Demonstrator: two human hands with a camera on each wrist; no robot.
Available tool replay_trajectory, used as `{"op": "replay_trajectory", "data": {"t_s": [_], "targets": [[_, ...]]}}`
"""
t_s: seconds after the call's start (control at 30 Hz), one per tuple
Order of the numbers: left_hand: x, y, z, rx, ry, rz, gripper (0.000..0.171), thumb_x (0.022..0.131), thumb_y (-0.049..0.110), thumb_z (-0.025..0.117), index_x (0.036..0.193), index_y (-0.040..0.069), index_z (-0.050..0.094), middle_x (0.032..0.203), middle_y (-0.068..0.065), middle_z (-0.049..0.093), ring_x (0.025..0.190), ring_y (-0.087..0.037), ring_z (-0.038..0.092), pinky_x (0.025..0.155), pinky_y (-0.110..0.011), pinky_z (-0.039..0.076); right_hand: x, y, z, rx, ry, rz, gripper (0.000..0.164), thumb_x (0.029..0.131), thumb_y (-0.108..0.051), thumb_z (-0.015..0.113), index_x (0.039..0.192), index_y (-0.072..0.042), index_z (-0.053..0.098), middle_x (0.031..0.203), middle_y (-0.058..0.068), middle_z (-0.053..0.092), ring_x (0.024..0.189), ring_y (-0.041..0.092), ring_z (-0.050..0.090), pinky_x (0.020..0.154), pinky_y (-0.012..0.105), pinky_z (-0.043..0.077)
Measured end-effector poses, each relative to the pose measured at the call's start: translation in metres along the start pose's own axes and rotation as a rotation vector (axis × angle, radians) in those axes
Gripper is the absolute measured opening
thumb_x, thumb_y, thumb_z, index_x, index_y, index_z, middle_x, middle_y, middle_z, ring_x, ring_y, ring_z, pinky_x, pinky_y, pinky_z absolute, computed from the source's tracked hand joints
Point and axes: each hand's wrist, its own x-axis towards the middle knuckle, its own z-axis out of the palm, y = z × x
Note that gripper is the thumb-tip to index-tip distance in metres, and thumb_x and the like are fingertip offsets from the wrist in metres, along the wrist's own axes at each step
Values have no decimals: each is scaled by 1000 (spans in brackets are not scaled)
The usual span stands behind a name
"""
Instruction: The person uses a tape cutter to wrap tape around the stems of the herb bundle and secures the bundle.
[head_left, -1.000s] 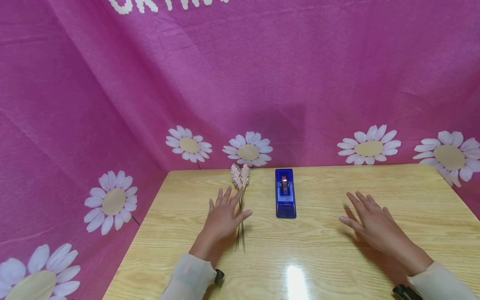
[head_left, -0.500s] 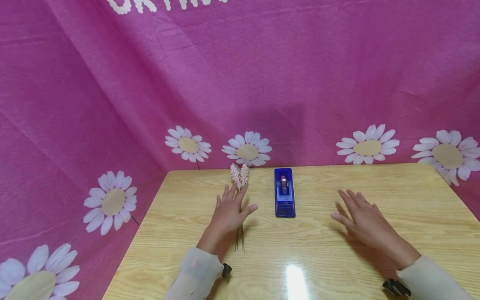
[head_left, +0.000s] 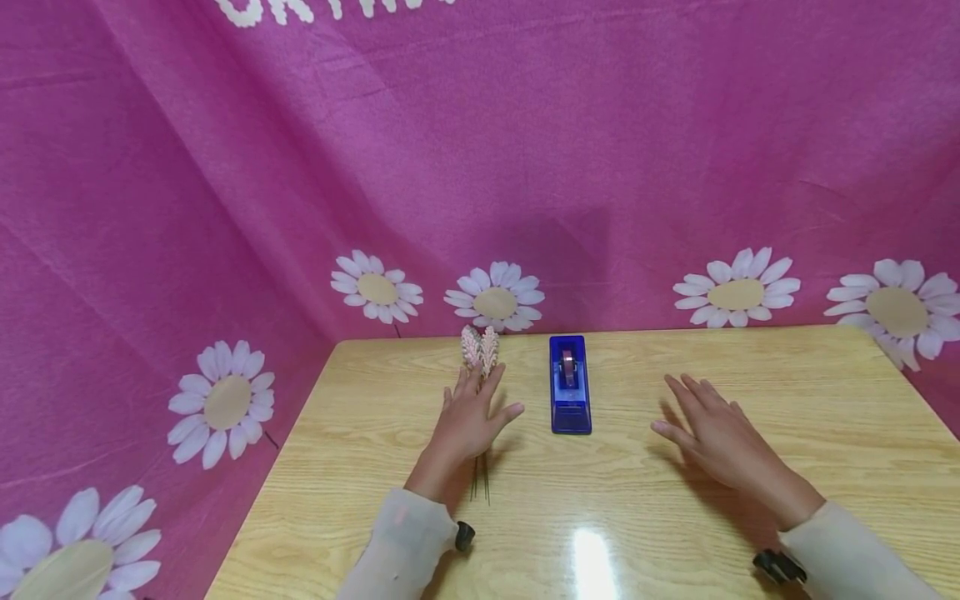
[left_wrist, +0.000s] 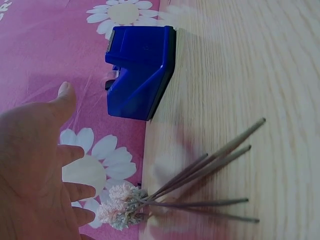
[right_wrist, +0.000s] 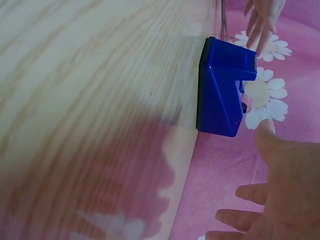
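My left hand [head_left: 467, 423], fingers spread and holding nothing, hovers over the stems of a small bunch of artificial flowers. Their pale pink heads [head_left: 480, 347] point toward the back edge of the table, and several thin stems [left_wrist: 215, 167] fan out in the left wrist view. Right of the bunch stands a blue tape dispenser [head_left: 570, 392], its roll of tape near the back; both wrist views show it from the side, as a blue body [right_wrist: 227, 87] on a dark base. My right hand [head_left: 720, 442] is raised above the table farther right, fingers extended, with nothing in it.
The light wood table [head_left: 637, 517] reaches back to a pink cloth backdrop [head_left: 637, 150] printed with large white daisies [head_left: 495, 298]. Black wrist straps or devices show below each pale sleeve [head_left: 408, 533]. A bright reflection lies on the front of the tabletop.
My left hand has drifted right and slightly forward, over the flower stems. The right hand has moved left, closer to the tape dispenser. Flowers and dispenser stay in place.
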Motion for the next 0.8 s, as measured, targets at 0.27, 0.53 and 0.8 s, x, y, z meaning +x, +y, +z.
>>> {"op": "replay_trajectory", "data": {"t_s": [0.27, 0.53, 0.8], "targets": [[6, 5, 4, -22, 2, 11, 76, 102, 64, 47, 166, 30, 23, 172, -15, 16, 158, -41, 7, 121, -69, 12, 7, -5, 2, 0, -15, -3, 83, 103, -53, 57, 160, 1, 29, 160, 35, 28, 144, 62, 23, 109, 80, 21], [14, 13, 7, -63, -4, 24, 74, 103, 65, 44, 166, 31, 22, 171, -16, 18, 158, -39, 10, 122, -66, 14, 11, -12, 5, -4, -6, -31, 80, 104, -49, 56, 160, 1, 29, 159, 35, 29, 143, 61, 28, 110, 75, 26], [25, 21, 10, -66, -30, 23, 75, 104, 65, 42, 166, 31, 19, 173, -12, 14, 158, -37, 11, 124, -61, 15, 15, -21, 6, 20, -21, -46, 80, 104, -49, 57, 160, 0, 28, 160, 34, 30, 143, 57, 31, 110, 72, 31]]}}
